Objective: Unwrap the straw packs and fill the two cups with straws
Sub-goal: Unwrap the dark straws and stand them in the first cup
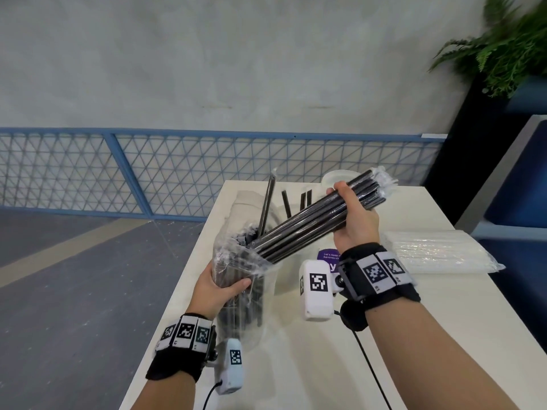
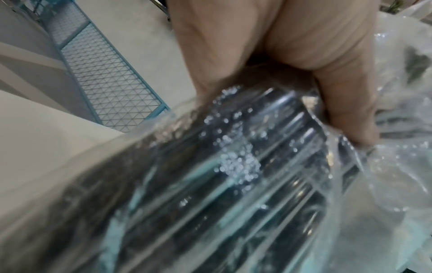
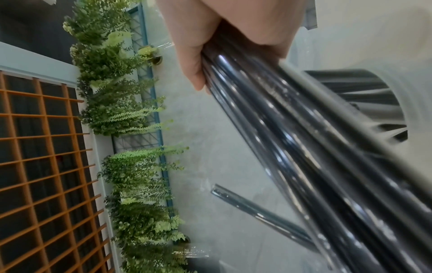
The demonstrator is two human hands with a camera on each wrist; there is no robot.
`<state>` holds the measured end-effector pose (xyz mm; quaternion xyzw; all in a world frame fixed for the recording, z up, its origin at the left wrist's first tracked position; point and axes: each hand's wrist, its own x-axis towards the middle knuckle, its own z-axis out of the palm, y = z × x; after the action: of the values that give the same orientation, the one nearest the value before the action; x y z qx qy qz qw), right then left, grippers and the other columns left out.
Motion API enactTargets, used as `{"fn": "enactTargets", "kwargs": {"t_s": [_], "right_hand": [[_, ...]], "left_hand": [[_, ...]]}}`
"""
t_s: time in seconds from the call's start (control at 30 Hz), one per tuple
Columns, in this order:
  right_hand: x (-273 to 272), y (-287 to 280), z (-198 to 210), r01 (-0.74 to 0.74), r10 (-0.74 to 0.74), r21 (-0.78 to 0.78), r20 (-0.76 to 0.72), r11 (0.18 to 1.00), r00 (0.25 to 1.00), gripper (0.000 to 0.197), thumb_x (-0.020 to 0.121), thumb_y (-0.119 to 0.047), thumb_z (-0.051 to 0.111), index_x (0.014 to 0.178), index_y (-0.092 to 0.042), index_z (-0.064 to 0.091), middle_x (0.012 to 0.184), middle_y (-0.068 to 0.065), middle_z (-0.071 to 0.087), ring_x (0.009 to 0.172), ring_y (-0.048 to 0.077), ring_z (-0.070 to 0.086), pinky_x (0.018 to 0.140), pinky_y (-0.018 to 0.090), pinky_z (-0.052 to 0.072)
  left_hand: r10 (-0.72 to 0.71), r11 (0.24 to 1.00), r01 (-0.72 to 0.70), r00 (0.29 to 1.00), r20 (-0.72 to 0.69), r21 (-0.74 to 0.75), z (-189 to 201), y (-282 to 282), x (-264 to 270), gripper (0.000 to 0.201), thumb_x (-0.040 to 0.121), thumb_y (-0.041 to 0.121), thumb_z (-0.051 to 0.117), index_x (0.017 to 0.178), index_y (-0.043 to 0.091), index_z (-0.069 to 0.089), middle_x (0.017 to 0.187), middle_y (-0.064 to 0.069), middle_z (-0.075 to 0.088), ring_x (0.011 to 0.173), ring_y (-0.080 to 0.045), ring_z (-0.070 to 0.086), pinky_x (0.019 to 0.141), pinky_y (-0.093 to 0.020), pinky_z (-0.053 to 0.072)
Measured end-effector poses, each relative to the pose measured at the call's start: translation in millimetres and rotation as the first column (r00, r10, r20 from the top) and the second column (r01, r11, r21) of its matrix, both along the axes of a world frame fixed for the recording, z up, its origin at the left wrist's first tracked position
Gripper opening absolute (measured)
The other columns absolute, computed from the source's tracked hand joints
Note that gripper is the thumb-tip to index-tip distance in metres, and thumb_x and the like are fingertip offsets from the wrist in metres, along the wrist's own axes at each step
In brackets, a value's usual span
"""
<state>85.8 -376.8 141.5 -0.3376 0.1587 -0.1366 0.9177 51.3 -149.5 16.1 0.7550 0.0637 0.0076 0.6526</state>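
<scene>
My right hand grips a thick bundle of black straws, each in clear film, slanting up to the right; its lower end still sits in the torn mouth of a clear plastic pack. My left hand holds that pack, which still contains black straws, above the table's left side. In the left wrist view the fingers curl round the crinkled pack. In the right wrist view the hand is wrapped round the straw bundle. Behind, a clear cup holds a few black straws. A second clear cup stands farther back.
A sealed pack of white straws lies on the white table at the right. A purple card lies under my right wrist. Beyond the table are a blue mesh fence, a grey wall and a dark planter with ferns.
</scene>
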Motion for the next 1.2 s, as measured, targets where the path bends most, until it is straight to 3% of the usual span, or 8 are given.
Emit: {"fn": "enactTargets", "kwargs": {"t_s": [0.23,0.4,0.57,0.73,0.8,0.9,1.03,1.2], "right_hand": [[-1.9,-5.1,-0.6,0.019,-0.019,0.006,0.000,1.000,1.000,0.020,0.081,-0.004,0.067,0.100,-0.001,0.060,0.077,0.011,0.064,0.061,0.016,0.065,0.070,0.033,0.058],[1.1,-19.4,8.6,0.071,-0.072,-0.039,-0.024,0.997,0.997,0.018,0.079,-0.010,0.069,0.094,-0.005,0.062,0.077,0.006,0.065,0.066,0.016,0.065,0.061,0.026,0.056],[7.1,-33.2,23.2,0.104,-0.100,-0.123,0.036,0.987,0.994,0.008,0.084,-0.009,0.063,0.087,-0.004,0.058,0.072,0.004,0.060,0.054,0.010,0.063,0.052,0.019,0.051],[14.6,-34.5,30.1,0.242,-0.232,-0.154,0.083,0.958,0.969,0.021,0.077,-0.006,0.068,0.095,-0.004,0.056,0.077,0.007,0.061,0.066,0.020,0.063,0.061,0.029,0.056],[18.3,-30.7,30.1,0.350,-0.326,-0.169,0.158,0.921,0.932,0.021,0.076,-0.006,0.069,0.093,-0.010,0.059,0.085,0.006,0.064,0.082,0.027,0.065,0.078,0.038,0.057],[24.2,-16.6,21.5,0.400,-0.336,-0.332,0.233,0.854,0.912,0.031,0.080,-0.009,0.070,0.107,-0.006,0.057,0.097,0.004,0.065,0.089,0.017,0.066,0.082,0.024,0.055],[32.4,3.0,-5.5,0.225,-0.159,-0.589,0.162,0.776,0.974,0.029,0.080,-0.016,0.071,0.104,-0.010,0.056,0.094,-0.001,0.063,0.087,0.013,0.062,0.082,0.026,0.052],[40.4,13.8,-34.8,0.051,-0.031,-0.832,0.040,0.553,0.999,0.039,0.075,-0.016,0.075,0.109,-0.008,0.057,0.096,0.001,0.062,0.097,0.023,0.063,0.081,0.022,0.046]], "left_hand": [[0.058,0.997,-0.056,0.998,0.025,-0.045,-3.7,-1.9,3.9,0.050,0.063,0.010,0.083,0.103,0.026,0.058,0.108,-0.005,0.068,0.105,-0.021,0.063,0.099,-0.044,0.046],[0.133,0.983,-0.126,0.990,0.044,-0.136,-1.6,-2.2,4.1,0.045,0.070,0.001,0.076,0.103,0.020,0.054,0.100,0.001,0.066,0.100,-0.022,0.062,0.093,-0.036,0.047],[0.152,0.977,-0.141,0.987,0.057,-0.162,-2.3,-2.5,5.6,0.045,0.070,0.001,0.076,0.104,0.021,0.054,0.100,-0.002,0.066,0.099,-0.022,0.062,0.093,-0.037,0.047],[0.156,0.970,-0.135,0.983,0.094,-0.201,-4.0,-5.5,8.9,0.043,0.071,-0.003,0.074,0.096,0.027,0.056,0.100,-0.002,0.067,0.098,-0.022,0.063,0.090,-0.035,0.048],[0.156,0.968,-0.133,0.983,0.097,-0.211,-4.9,-5.8,10.0,0.044,0.070,-0.003,0.074,0.096,0.027,0.057,0.100,-0.002,0.067,0.099,-0.022,0.063,0.091,-0.036,0.048],[0.144,0.970,-0.120,0.984,0.103,-0.211,-7.5,-5.8,11.1,0.044,0.070,-0.003,0.075,0.098,0.025,0.057,0.102,-0.004,0.068,0.099,-0.022,0.064,0.085,-0.033,0.052],[0.109,0.975,-0.083,0.987,0.115,-0.208,-5.1,-11.2,9.5,0.046,0.071,-0.004,0.074,0.099,0.027,0.055,0.100,0.000,0.067,0.094,-0.011,0.064,0.067,-0.011,0.052],[0.093,0.975,-0.062,0.986,0.141,-0.211,-4.0,-15.0,8.6,0.046,0.071,-0.006,0.073,0.097,0.028,0.055,0.099,0.000,0.067,0.091,-0.008,0.064,0.067,-0.011,0.053]]}}
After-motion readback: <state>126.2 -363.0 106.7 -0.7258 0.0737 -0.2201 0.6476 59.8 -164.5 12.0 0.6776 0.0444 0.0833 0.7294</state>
